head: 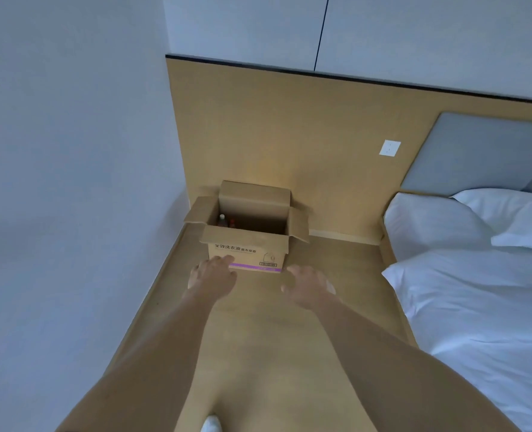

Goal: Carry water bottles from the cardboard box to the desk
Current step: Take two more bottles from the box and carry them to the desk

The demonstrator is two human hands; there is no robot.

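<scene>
Head view shows the left hand point(212, 277) and right hand point(309, 286) spread wide and empty before the open cardboard box point(248, 243) on the floor, two bottles point(226, 221) inside, table unseen: carrying likely remains.

- The bottles point(226, 221) showed only their caps; the cardboard box point(248, 254) walls hid their bodies.
- The bed point(483, 307) ran off the right edge.
- A white shoe point(211, 424) was cut off at the bottom edge.
</scene>
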